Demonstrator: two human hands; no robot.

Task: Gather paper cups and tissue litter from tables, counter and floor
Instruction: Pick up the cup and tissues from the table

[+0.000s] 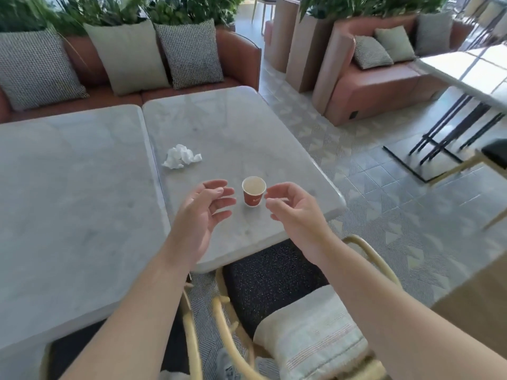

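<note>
Two bare hands, the left hand point(204, 208) and right hand point(292, 207), hover palms inward with fingers loosely spread and holding nothing, flanking a red paper cup point(253, 191) standing upright on the marble table point(233, 119). The cup sits near the table's near-right corner; a crumpled tissue point(181, 156) lies farther left, with bare tabletop around both.
</note>
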